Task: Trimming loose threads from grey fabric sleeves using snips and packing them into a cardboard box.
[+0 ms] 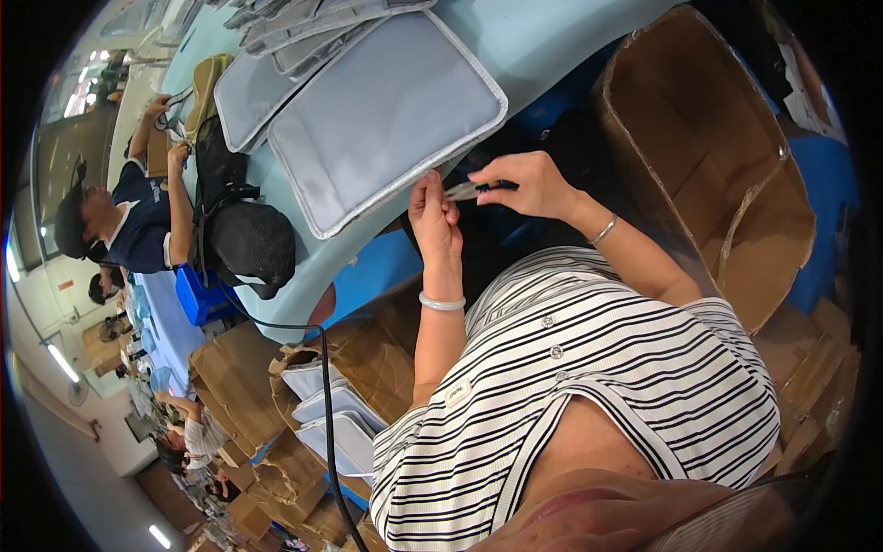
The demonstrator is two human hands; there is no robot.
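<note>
Left hand pinches edge of grey padded panel, fingers closed on binding, keeping it taut at worktop lip. Right hand closed around small clippers, tips aimed at pinched edge, just beside left fingers. More panels stacked behind, within reach. Open cardboard box at right. Boxed panels lower left.

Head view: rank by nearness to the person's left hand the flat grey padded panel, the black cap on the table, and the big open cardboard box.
1. Flat grey padded panel, its edge right at the left hand.
2. Black cap, off to the hand's left on the table.
3. Big open cardboard box, far right.
</note>
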